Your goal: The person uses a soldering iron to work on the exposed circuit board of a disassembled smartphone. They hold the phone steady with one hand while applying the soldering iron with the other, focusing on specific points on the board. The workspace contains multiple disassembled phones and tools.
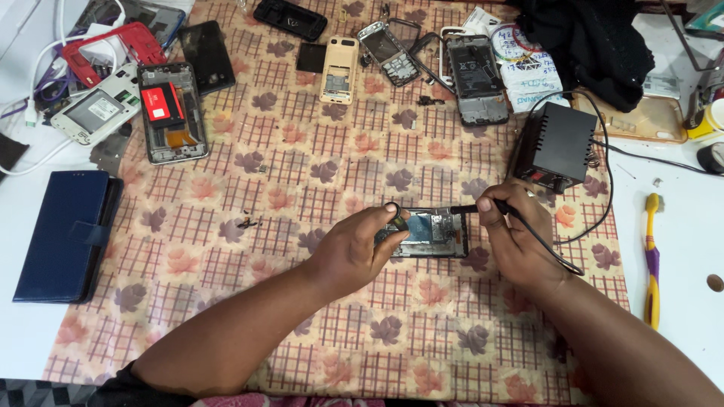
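Phone [430, 234] opened on cloth | left hand [351, 249] pinches its edge — right hand [516, 234] grips soldering iron [471, 209]

Phone repair workbench, small workshop or repair stall. White table [682, 249] covered with a checked floral cloth [302, 188]. Opened phones lie all over it: an opened smartphone with a red part inside [170, 113], a white phone with its back off [94, 109], a beige keypad phone with its cover off [338, 69], a stripped keypad phone frame [388, 53], a bare phone chassis [475, 79]. Black soldering station box [556, 145] with a cable running to a soldering iron [483, 206] held over an open phone board [430, 232]. Yellow and purple toothbrush [652, 260] at the side, a navy flip case [64, 234], white charging cables [45, 68]
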